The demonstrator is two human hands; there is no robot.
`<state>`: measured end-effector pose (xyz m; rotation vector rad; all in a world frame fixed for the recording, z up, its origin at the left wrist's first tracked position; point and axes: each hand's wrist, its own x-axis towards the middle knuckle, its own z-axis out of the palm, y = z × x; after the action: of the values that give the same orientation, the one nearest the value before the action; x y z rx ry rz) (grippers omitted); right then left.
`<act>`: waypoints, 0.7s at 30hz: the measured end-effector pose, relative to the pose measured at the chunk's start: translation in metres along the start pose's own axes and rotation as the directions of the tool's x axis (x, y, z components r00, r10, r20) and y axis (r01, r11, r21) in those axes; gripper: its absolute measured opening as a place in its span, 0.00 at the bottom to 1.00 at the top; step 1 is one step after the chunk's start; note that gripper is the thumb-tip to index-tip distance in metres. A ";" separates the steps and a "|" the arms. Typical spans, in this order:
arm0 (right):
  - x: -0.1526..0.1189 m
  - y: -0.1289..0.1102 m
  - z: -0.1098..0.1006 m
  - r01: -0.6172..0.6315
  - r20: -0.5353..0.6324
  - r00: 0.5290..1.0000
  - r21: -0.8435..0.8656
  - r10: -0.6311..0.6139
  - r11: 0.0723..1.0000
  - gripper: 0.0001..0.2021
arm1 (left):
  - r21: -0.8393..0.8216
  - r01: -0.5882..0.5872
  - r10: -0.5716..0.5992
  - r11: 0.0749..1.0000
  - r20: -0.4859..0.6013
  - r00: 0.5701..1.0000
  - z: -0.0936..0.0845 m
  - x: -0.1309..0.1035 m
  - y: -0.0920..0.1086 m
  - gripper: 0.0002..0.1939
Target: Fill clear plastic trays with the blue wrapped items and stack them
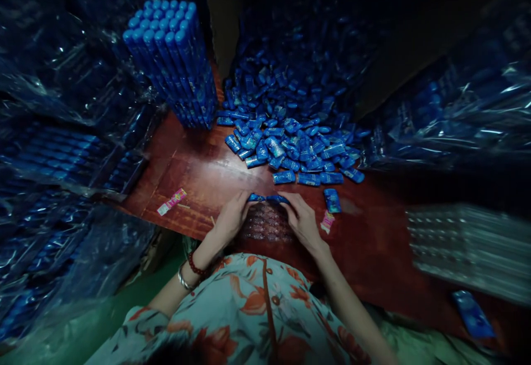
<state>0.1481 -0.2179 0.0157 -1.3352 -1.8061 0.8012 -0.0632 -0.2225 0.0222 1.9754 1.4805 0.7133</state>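
Fingers of the left hand (233, 214) are clamped on a first blue packet (256, 197), and those of the right hand (302, 219) on a second blue packet (277, 199); the packets' inner ends almost meet. Both hands turn inward, and the bare forearms spread apart toward the person, over the near edge of the counter (199, 160). Beaded bracelet (194, 265) and metal bangle (182, 278) are on the left wrist. Below the packets, close to the near edge, lies a clear plastic tray (267, 227) with bumpy texture. The counter is reddish brown and rather shiny. Toward the far edge, glossy, rounded packets form a dense heap (286, 138). One loose packet (332, 201) lies before it, just beside a pink wrapper (327, 221). Near the far left corner stands a tall stack of blue tubes (174, 61) with domed tops. Clear ridged trays (464, 243) occupy the right side; film-wrapped goods (53, 149) crowd the left edge.
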 end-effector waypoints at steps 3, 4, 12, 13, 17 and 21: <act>-0.003 0.006 -0.004 0.087 0.094 0.992 -0.072 -0.080 0.994 0.15 | 0.136 0.008 -0.019 0.991 0.081 0.997 0.007 0.003 0.001 0.12; -0.004 0.008 -0.005 0.108 0.115 0.989 -0.101 -0.096 0.989 0.16 | 0.177 0.005 -0.024 0.984 0.103 0.994 0.008 0.003 0.000 0.12; 0.000 -0.015 -0.009 0.331 0.413 0.906 -0.548 -0.095 0.768 0.24 | 0.408 -0.134 -0.024 0.903 0.359 0.933 -0.004 0.012 0.016 0.18; 0.002 -0.021 -0.008 0.351 0.437 0.895 -0.565 -0.090 0.747 0.23 | 0.427 -0.153 -0.027 0.891 0.386 0.922 -0.004 0.014 0.020 0.19; 0.009 -0.037 0.003 0.358 0.443 0.894 -0.603 -0.074 0.713 0.21 | 0.454 -0.206 -0.033 0.867 0.465 0.884 -0.001 0.024 0.030 0.17; 0.009 -0.039 0.013 0.318 0.393 0.918 -0.658 -0.049 0.683 0.21 | 0.450 -0.232 0.017 0.863 0.431 0.902 0.004 0.027 0.026 0.16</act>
<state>0.1160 -0.2206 0.0432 -1.4834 -2.6685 0.1949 -0.0367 -0.2031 0.0403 2.4300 1.3571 -0.0755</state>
